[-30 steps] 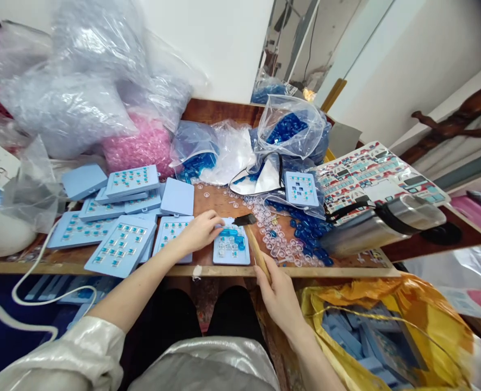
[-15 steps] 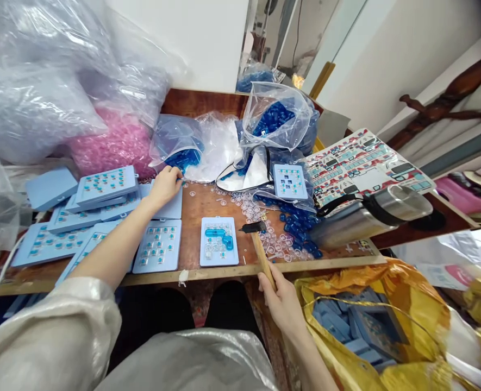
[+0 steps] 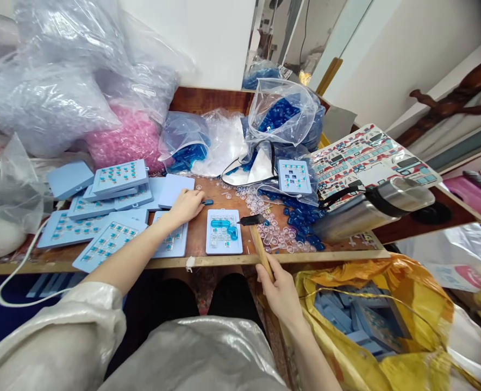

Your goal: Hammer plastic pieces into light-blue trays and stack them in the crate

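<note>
- Your left hand (image 3: pixel 185 207) lay palm-down and half open, its fingers lightly curled, on the upper end of a pale-blue plastic tray (image 3: pixel 174 241). It gripped nothing that could be seen.
- A small blue plastic piece (image 3: pixel 207 202) lay on the bare wooden bench (image 3: pixel 195 239) just beyond your left fingertips, and a flat pale-blue plastic lid (image 3: pixel 175 190) lay just above that hand.
- Your right hand (image 3: pixel 279 296) was closed around the handle of a small wooden-handled hammer (image 3: pixel 260 251), which tilted up and away from you across the bench's front edge.
- The hammer's dark metal head sat just beside the right edge of a rectangular pale-blue plastic board (image 3: pixel 224 247) that held clear and bright-blue pieces. The board lay on the bench between your hands.
- More pale-blue plastic trays with small blue-and-clear pieces (image 3: pixel 120 176) lay overlapping to your left.
- Loose clear round plastic pieces (image 3: pixel 273 228) and glossy dark-blue plastic pieces (image 3: pixel 301 220) were scattered to your right.
- A clear plastic bag of blue pieces (image 3: pixel 281 111) and a bag of pink pieces (image 3: pixel 126 141) sat at the back of the bench.
- A yellow plastic sack of pale-blue trays (image 3: pixel 366 320) sat below the bench by your right side.
</note>
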`<state>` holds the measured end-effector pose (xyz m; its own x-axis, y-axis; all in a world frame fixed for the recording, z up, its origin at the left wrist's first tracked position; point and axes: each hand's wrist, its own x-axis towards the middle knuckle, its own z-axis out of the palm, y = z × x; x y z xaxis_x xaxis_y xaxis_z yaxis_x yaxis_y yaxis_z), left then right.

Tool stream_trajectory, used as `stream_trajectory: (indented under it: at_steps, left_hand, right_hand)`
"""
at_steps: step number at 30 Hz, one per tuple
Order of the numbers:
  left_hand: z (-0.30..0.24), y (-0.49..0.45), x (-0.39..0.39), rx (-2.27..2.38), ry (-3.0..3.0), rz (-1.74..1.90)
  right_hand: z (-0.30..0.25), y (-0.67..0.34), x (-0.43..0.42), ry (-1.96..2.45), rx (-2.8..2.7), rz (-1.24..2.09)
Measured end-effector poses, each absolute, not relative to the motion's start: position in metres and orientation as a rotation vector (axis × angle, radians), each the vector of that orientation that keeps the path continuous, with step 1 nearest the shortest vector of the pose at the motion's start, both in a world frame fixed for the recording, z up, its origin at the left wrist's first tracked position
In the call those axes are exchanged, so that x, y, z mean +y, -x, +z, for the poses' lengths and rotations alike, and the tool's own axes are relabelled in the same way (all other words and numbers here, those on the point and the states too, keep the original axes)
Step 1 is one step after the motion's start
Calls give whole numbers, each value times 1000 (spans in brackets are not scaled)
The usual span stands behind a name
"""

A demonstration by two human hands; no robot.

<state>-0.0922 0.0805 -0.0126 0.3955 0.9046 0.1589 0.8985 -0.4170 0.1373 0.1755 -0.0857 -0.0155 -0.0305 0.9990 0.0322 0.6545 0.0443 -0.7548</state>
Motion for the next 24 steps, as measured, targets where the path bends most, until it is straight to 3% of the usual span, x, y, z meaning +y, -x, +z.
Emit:
stream_trajectory:
  at_steps: [5, 8, 24]
  left_hand:
    - [13, 71, 36, 1328, -2485, 570]
    - [12, 57, -2, 1133, -2593, 535]
    - [-21, 41, -28, 1266, -2600, 751]
  right_hand:
    - [-16, -182, -92, 1696, -1688, 804]
    - [-17, -184, -93, 1718, -1631, 859]
    - [-14, -177, -107, 1596, -1874, 815]
